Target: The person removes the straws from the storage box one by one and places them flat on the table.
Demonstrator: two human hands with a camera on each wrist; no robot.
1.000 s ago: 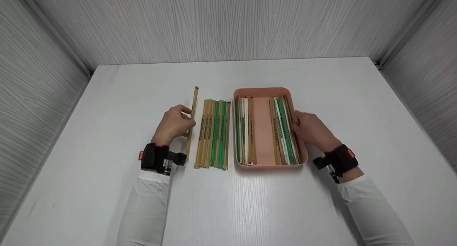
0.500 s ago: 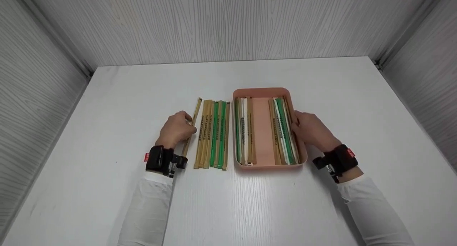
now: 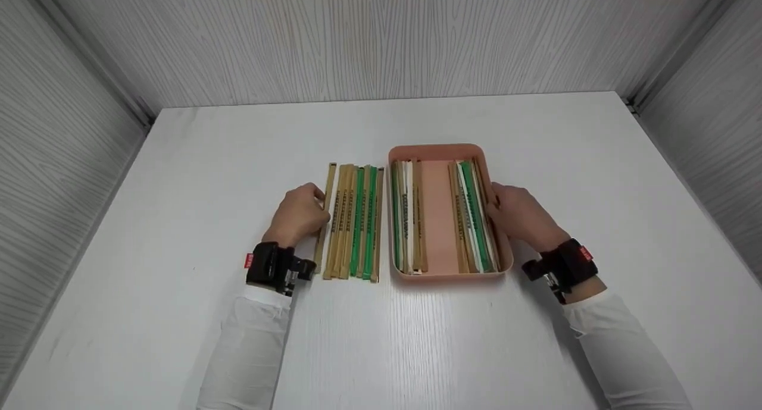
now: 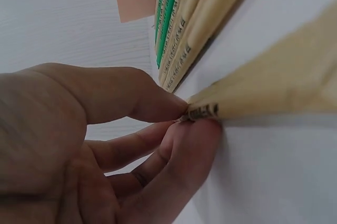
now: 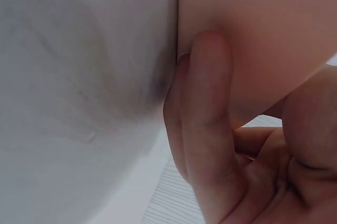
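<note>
My left hand [image 3: 297,215] pinches a thin brown paper-wrapped stick [image 3: 331,173] between thumb and fingers, just left of a row of similar sticks. Up close in the left wrist view, the brown wrapper [image 4: 263,95] shows dark print at the fingertips. The row of brown and green wrapped sticks [image 3: 347,219] lies side by side on the table. To its right stands a pink tray [image 3: 439,219], with more wrapped sticks along both long sides. My right hand [image 3: 524,216] holds the tray's right side, fingers [image 5: 208,82] against its outer wall and thumb near the rim.
The white table [image 3: 440,338] carries the row and the tray near its middle. A grey wood-grain panel [image 3: 381,41] rises behind its far edge, and similar panels stand on the left and right.
The stick in my left hand has come lower and nearer the row, turning from a slant until it lies almost parallel beside it. My right hand and the tray have stayed in place.
</note>
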